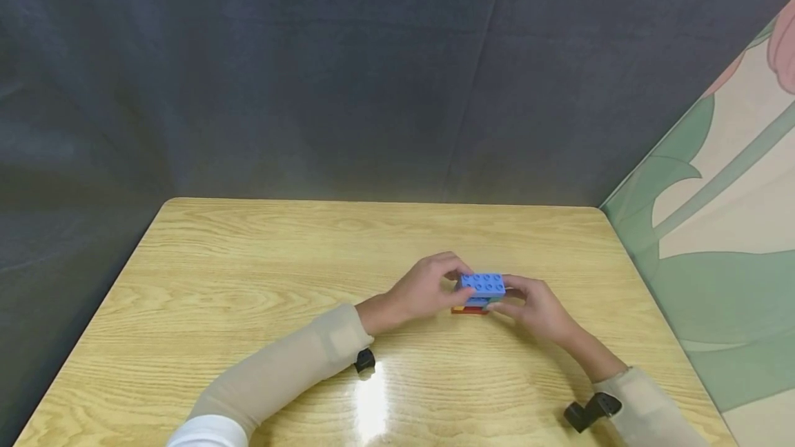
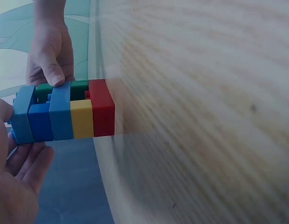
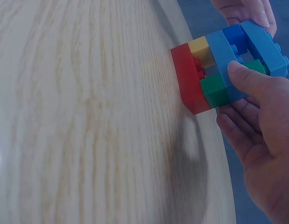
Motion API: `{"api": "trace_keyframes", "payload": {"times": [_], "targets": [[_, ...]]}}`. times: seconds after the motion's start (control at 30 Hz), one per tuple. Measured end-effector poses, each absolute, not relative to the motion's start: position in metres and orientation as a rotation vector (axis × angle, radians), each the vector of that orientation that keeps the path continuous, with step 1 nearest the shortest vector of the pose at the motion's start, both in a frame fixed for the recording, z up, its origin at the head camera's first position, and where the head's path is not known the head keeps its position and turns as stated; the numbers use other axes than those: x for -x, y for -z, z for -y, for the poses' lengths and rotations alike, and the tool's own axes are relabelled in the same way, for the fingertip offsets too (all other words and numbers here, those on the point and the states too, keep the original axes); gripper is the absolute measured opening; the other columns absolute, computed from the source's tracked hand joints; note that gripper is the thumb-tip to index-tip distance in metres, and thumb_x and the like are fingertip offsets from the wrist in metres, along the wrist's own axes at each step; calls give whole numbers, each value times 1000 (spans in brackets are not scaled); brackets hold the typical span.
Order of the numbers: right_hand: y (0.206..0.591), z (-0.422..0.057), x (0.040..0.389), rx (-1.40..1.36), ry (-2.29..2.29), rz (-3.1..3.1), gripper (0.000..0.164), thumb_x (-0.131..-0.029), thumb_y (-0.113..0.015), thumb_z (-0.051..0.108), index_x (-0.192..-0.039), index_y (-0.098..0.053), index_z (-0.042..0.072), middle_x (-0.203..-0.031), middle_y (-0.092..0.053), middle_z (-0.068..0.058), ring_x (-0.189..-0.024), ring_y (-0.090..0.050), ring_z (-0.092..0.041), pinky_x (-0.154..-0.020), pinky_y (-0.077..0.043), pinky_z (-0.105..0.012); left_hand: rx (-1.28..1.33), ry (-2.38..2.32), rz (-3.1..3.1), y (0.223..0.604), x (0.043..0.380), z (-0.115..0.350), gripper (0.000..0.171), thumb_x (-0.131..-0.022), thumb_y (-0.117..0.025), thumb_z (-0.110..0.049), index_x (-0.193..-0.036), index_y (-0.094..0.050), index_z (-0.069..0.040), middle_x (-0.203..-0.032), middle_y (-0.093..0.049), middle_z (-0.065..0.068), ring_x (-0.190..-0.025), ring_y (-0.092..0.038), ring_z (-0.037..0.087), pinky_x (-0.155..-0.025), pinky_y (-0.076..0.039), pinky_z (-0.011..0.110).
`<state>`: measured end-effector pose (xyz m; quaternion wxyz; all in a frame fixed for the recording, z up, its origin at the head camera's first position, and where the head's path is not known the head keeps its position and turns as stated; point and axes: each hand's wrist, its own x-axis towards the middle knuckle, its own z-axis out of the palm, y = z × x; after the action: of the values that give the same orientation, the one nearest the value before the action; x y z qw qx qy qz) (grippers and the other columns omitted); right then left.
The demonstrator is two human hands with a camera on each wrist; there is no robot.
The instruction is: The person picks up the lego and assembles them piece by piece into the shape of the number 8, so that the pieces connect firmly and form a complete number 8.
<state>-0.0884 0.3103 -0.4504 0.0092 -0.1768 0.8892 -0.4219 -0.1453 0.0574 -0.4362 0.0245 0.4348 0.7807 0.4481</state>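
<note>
A stack of toy building bricks stands upright on the table, held from both sides. Its red brick [image 2: 103,109] is lowest, with a yellow brick [image 2: 82,119] and a green brick [image 3: 216,91] side by side above it. Over these lie a long blue brick [image 2: 60,114], then a darker blue brick [image 2: 40,123] beside another green brick [image 3: 256,66]. A studded blue brick [image 1: 483,285] bridges the top. My left hand [image 1: 425,288] pinches this top brick at its left end. From the right, my right hand [image 1: 542,310] grips the stack, thumb on the long middle blue brick.
The wood-grain table [image 1: 279,254] reaches back to a dark curtain [image 1: 323,88]. A wall with a leaf and flower pattern [image 1: 720,226] borders the right side. Black wrist devices [image 1: 593,411] sit below both sleeves, close over the tabletop.
</note>
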Motion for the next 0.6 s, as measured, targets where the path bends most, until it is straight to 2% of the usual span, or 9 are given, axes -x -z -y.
{"api": "trace_keyframes", "payload": {"times": [0.33, 0.6], "targets": [[453, -311, 90, 575, 1312, -2784, 35, -87, -81, 7, -120, -71, 3, -116, -73, -6, -108, -68, -13, -94, -56, -39, -1332, -1280, -2426, 429, 149, -58, 24, -94, -75, -22, -113, -72, -7, -108, -67, -3, -97, -63, 6, -86, -52, 16], [453, -313, 90, 565, 1311, -2780, 36, -86, -81, 6, -120, -70, 3, -117, -73, -5, -109, -68, -12, -95, -55, -28, -1380, -1095, -2462, 418, 151, -59, 25, -96, -73, -27, -113, -72, -9, -104, -65, -6, -90, -63, 12, -73, -46, 12]]}}
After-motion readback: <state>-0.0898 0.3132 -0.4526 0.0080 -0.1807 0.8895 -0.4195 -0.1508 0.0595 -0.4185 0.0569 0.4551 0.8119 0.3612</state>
